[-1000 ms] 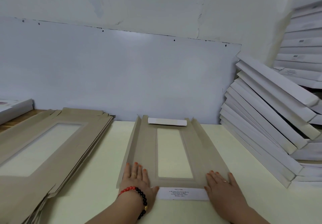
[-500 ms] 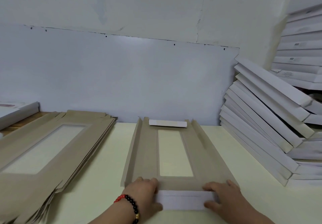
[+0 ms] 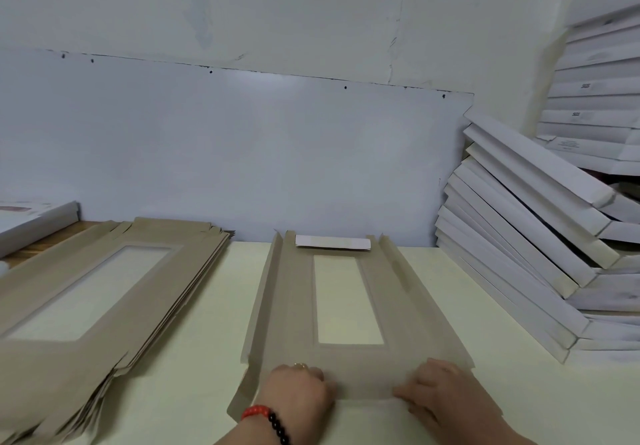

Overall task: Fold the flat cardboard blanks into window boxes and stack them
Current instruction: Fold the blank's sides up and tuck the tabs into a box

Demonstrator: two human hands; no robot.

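On the cream table (image 3: 450, 306), directly in front of me, lies the cardboard blank (image 3: 298, 306), brown side up, its window in the middle and both long side flaps raised. My left hand (image 3: 298, 392) and right hand (image 3: 440, 389) sit at its near edge, fingers curled over the near end flap, which is folded onto the panel. A white tab (image 3: 332, 241) is folded over at the far end. A pile of flat blanks (image 3: 104, 289) lies to the left; folded white boxes (image 3: 519, 237) lean stacked at the right.
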